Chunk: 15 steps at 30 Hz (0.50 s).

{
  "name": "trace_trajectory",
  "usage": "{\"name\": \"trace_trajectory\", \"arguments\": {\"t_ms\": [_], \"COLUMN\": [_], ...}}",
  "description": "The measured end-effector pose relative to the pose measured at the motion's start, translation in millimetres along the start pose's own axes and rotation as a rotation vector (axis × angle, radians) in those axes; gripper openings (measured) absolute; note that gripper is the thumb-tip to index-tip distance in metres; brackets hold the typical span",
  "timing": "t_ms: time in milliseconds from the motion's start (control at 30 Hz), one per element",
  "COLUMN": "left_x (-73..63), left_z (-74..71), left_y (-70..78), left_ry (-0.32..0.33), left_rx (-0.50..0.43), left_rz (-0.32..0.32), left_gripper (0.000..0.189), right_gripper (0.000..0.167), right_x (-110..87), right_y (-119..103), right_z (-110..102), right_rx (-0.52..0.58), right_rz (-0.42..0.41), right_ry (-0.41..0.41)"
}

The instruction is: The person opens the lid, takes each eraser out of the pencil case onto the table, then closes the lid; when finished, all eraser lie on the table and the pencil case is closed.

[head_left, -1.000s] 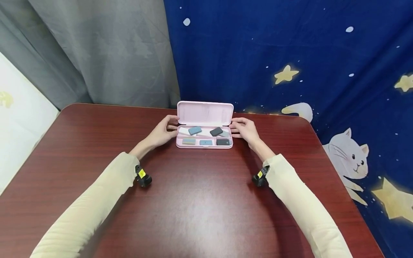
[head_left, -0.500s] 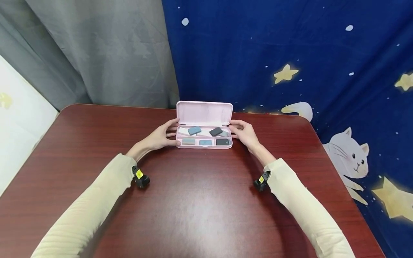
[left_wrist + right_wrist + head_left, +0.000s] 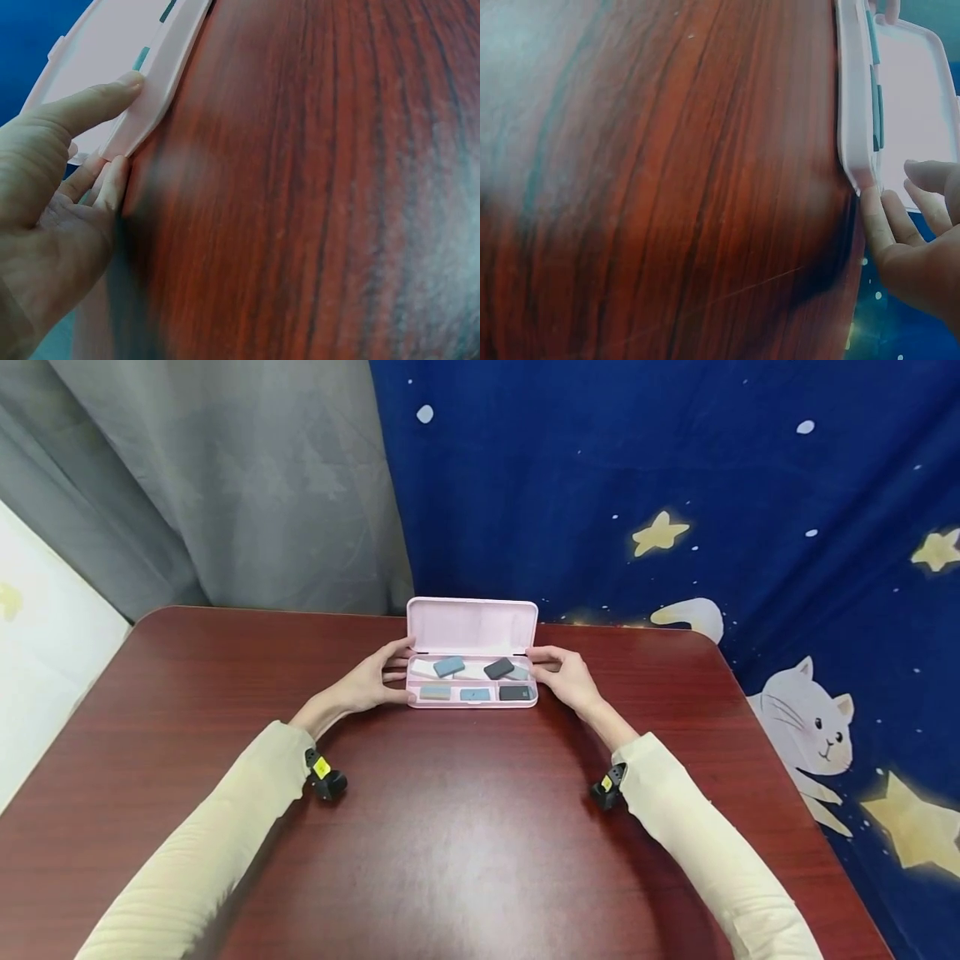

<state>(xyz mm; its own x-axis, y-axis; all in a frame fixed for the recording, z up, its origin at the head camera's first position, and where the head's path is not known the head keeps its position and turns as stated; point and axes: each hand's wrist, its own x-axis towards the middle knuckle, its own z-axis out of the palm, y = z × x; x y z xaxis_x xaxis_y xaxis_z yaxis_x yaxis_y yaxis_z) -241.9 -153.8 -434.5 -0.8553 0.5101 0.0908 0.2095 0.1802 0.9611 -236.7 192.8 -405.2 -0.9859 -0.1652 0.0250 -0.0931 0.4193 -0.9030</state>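
Observation:
A pale pink pencil case (image 3: pixel 472 707) lies near the far table edge, its lid (image 3: pixel 471 625) standing up behind it. Small flat blocks like erasers lie inside, among them a blue block (image 3: pixel 449 667) and a dark grey block (image 3: pixel 498 668) in the rear compartment. My left hand (image 3: pixel 358 685) grips the left end, thumb on the near rim and fingers farther back; the left wrist view shows fingertips low against the outside. My right hand (image 3: pixel 573 682) has its fingertips against the right end. In the right wrist view its thumb (image 3: pixel 930 176) overlaps the lid.
The case stands on a dark red wooden table (image 3: pixel 450 827). Behind the far edge hang a grey curtain (image 3: pixel 285 485) and a blue curtain (image 3: pixel 525 485) with stars. A white panel (image 3: pixel 45 652) is at the left.
My left thumb and fingers have spread apart, the thumb moving onto the case's near left rim. My right fingers have shifted slightly at the other end. The case stays in place.

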Motion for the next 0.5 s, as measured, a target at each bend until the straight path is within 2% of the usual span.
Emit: {"name": "trace_trajectory", "arguments": {"t_ms": [233,400,500], "left_x": [-0.9,-0.7,-0.4], "left_z": [-1.6,-1.7,-2.1], "left_y": [-0.2,-2.1,-3.6], "left_ry": [-0.003,-0.004,0.000], "left_rx": [-0.006,-0.025,-0.038], "left_rz": [0.006,0.010,0.014], "left_gripper": [0.095,0.094,0.094], "right_gripper": [0.029,0.026,0.024], "right_x": [3.4,5.5,6.0], "right_y": [-1,-12,-22], "right_z": [-2,6,17], "right_rx": [-0.178,-0.236,-0.260], "right_rz": [-0.110,-0.195,-0.239], "right_ry": [0.004,0.030,0.009]}}
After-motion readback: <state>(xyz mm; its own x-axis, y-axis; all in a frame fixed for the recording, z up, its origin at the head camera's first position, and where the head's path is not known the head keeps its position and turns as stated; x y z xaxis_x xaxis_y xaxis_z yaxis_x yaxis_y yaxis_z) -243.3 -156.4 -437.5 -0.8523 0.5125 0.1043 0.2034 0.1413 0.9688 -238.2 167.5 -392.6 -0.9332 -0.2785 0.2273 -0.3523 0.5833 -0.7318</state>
